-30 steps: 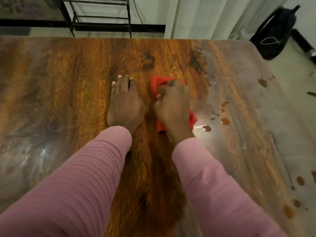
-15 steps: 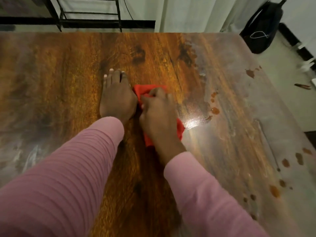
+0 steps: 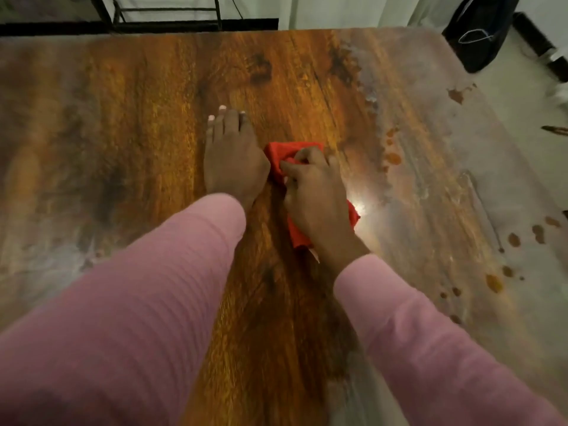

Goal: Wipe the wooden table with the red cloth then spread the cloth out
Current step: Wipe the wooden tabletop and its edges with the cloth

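The bench (image 3: 153,133) is of wood with a strong orange-brown grain, glossy in the middle where it gives back a bright spot of light, and dull under a grey cloudy film toward both sides. The red cloth (image 3: 278,155) is soft, matt and creased, the pink sleeves (image 3: 138,318) are of a ribbed knit, and the frame (image 3: 166,13) behind the bench looks like thin black metal.
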Tool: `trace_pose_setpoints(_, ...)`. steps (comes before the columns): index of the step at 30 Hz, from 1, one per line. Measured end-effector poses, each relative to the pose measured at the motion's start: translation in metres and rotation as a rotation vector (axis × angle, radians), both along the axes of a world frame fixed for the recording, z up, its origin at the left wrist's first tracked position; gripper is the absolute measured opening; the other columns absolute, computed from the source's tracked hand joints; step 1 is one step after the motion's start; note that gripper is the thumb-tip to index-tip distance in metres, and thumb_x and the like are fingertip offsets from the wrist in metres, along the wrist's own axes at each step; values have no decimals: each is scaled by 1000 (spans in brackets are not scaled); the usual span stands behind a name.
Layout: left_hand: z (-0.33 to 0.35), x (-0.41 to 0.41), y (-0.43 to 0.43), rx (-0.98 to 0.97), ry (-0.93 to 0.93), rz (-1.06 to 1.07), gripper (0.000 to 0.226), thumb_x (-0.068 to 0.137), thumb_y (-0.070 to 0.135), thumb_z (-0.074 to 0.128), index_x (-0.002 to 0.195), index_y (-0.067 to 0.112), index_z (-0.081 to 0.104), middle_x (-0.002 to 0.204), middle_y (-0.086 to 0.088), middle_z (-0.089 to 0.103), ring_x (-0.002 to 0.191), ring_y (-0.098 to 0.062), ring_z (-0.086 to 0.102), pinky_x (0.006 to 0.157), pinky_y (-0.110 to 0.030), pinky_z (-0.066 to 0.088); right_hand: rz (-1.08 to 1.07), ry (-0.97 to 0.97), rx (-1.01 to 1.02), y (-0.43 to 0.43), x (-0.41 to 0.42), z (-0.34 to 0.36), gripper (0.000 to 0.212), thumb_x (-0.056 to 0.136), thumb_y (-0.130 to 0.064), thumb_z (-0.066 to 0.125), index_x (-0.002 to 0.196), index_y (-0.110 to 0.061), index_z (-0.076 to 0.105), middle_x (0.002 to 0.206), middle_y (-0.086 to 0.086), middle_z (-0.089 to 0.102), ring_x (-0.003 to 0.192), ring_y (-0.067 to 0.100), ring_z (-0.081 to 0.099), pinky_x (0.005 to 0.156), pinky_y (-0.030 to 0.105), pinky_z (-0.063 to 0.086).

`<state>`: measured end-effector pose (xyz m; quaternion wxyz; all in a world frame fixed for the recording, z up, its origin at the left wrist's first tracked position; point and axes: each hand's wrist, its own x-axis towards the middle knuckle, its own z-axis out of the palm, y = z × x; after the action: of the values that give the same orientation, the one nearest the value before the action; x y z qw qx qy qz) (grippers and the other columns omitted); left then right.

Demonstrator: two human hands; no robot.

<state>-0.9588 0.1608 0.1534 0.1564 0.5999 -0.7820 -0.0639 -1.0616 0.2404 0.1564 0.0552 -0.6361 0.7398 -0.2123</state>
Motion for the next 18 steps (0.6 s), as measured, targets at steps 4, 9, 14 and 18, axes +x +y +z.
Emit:
trace_pose_setpoints(4,0,6,70,95,50,5,66,86,27,19,144,-3,32,151,-20,31,143,-34,19,119,-45,11,-86,149,85,4,-57,6,28,88,-20,48,106,-21,69,119,5,54,112,31,46,91,35,38)
trace_pose_setpoints(9,-6,8,96,132,-1,-42,75,84,35,9,148,-1,22,158,-16,15,147,-31,6,120,-44,6,-343,44,71,14,-67,7,32,84,-14,48,107,-18,70,120,9,54,118,33,42,93,32,36)
trace_pose_setpoints(14,-7,5,92,141,54,-40,84,81,46,3,147,-3,21,158,-17,12,147,-29,3,120,-40,3,-7,-19,-1,60,6,2,25,85,-13,54,101,-18,72,115,4,57,101,30,45,88,36,41)
trace_pose_setpoints(18,-12,8,92,113,51,-18,53,99,19,24,147,-2,23,158,-15,15,147,-28,5,120,-41,6,-20,53,40,65,-45,5,27,87,-12,52,105,-18,71,117,4,56,106,31,46,84,34,41)
